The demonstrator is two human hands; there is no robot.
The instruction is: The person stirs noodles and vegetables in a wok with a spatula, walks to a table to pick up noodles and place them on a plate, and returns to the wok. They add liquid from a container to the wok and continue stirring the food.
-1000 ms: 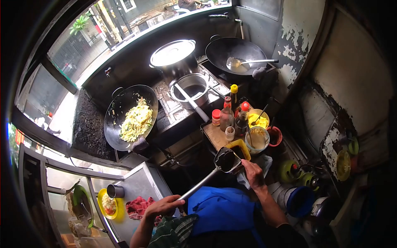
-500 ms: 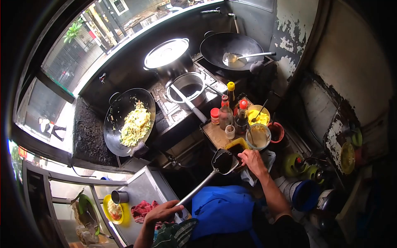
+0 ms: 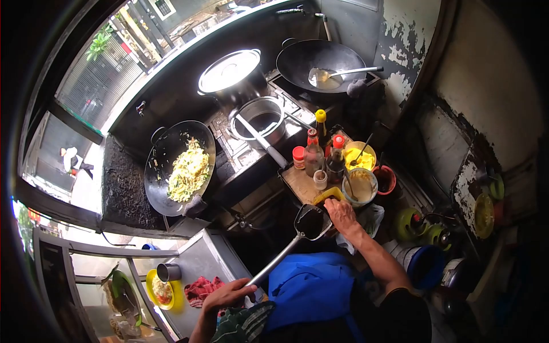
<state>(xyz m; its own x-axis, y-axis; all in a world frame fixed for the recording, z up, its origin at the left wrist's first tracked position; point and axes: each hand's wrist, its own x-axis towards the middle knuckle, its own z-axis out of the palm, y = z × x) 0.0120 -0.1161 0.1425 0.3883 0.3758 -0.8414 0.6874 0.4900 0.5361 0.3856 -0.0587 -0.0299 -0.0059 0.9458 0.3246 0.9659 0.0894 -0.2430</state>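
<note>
My left hand [image 3: 230,295] is closed round the long metal handle of a wok spatula [image 3: 310,222], whose squarish, dark-faced head has a bright rim. That head is held beside the yellow tub [image 3: 328,195] at the near edge of the seasoning board. My right hand [image 3: 341,215] reaches over the tub with its fingers bent down and drawn together. What the fingertips hold, if anything, is hidden. Close by is a tub of pale paste [image 3: 361,187] with a spoon in it. Noodle-like food [image 3: 189,170] lies in the left wok [image 3: 154,182].
Sauce bottles [image 3: 335,160] and a yellow-filled bowl [image 3: 359,155] crowd the board [image 3: 298,182]. A lidded pot [image 3: 230,71], an open pot [image 3: 258,108] and another wok [image 3: 291,66] stand behind. A yellow plate of food [image 3: 159,288] sits at left, near a red cloth [image 3: 201,290].
My right hand has moved slightly left and lower over the yellow tub, its fingers now dipping toward it. My left hand and the spatula have hardly moved. A person outside has shifted right.
</note>
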